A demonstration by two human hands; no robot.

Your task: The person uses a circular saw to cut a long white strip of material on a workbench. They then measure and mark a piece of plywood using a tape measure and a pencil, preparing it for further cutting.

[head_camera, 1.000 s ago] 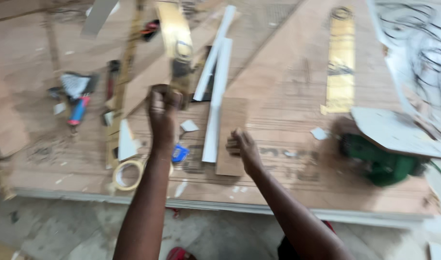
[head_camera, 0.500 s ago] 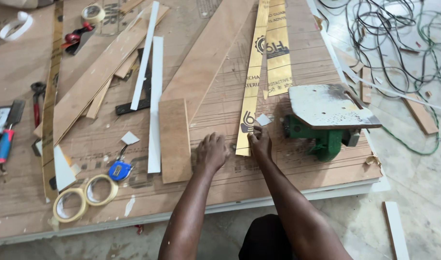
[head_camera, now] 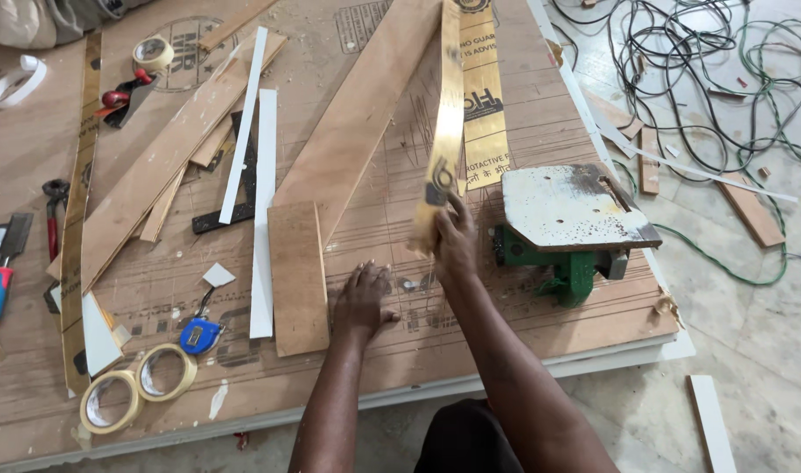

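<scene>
My right hand grips the near end of a long gold laminate strip, which is lifted and twisted on edge above the plywood sheet. A second gold strip lies flat just right of it. My left hand rests flat on the plywood, fingers spread, beside a short brown board. A long brown plank runs diagonally away behind that board.
A green circular saw with a worn metal base sits to the right of my right hand. White edge strips, a blue tape measure, tape rolls, pliers and another gold strip lie left. Tangled cables cover the floor.
My right hand has closed on the gold strip's near end and lifted it, turning it on edge. My left hand slid left and nearer on the plywood. The view has shifted slightly.
</scene>
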